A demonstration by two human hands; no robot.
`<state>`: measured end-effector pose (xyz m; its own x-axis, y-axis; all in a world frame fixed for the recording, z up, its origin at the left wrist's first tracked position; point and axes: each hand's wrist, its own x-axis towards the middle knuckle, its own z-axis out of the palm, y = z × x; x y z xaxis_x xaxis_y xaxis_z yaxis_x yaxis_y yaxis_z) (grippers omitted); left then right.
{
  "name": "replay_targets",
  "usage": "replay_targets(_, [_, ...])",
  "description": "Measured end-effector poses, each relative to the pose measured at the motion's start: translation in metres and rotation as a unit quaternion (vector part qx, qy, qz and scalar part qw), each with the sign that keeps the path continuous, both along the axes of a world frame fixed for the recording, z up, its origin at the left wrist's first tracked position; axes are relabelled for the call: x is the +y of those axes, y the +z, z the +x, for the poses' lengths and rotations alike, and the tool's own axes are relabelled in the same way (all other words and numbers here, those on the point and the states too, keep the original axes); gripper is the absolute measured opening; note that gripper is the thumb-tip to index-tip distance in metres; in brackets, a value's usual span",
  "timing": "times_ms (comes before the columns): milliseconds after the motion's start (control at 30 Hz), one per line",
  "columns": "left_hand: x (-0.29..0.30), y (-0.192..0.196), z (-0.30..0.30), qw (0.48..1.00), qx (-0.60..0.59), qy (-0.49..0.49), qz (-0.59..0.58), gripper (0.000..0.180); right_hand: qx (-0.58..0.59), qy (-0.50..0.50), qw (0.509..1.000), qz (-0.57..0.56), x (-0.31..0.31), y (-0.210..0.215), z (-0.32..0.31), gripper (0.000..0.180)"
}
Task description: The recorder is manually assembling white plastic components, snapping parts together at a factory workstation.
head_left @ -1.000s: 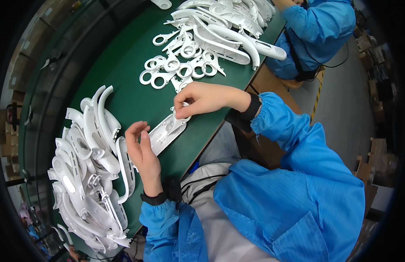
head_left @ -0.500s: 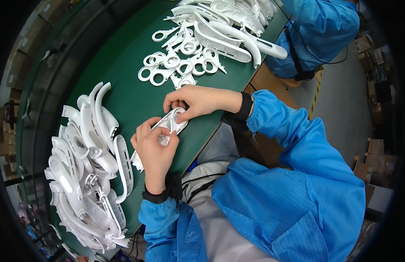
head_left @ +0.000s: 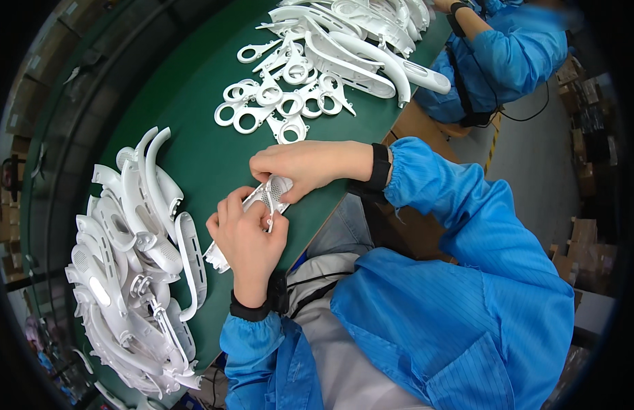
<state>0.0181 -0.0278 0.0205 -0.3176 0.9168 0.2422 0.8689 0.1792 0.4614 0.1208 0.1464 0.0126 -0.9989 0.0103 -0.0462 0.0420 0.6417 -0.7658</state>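
A long white plastic shell piece (head_left: pixel 262 201) lies near the front edge of the green table (head_left: pixel 201 143), held by both my hands. My left hand (head_left: pixel 247 236) wraps over its middle, fingers curled on it. My right hand (head_left: pixel 296 167) pinches its far end, where a small perforated patch shows. Part of the piece pokes out below my left hand (head_left: pixel 216 256). Both wrists wear black bands and blue sleeves.
A heap of curved white plastic shells (head_left: pixel 136 266) fills the table's left side. Several white ring-shaped parts (head_left: pixel 276 102) and long curved shells (head_left: pixel 358 41) lie at the far side. Another person in a blue coat (head_left: pixel 498 58) sits at the upper right.
My left hand has lifted off the table and closed over the white piece, raising it slightly. My right hand has slid down along the piece toward my left hand.
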Motion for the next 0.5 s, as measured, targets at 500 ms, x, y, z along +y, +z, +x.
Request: replay_targets(500, [0.007, 0.022, -0.004, 0.984, 0.0, 0.054, -0.169, 0.03, -0.028, -0.015, 0.999, 0.014, -0.002, -0.013, -0.013, 0.026])
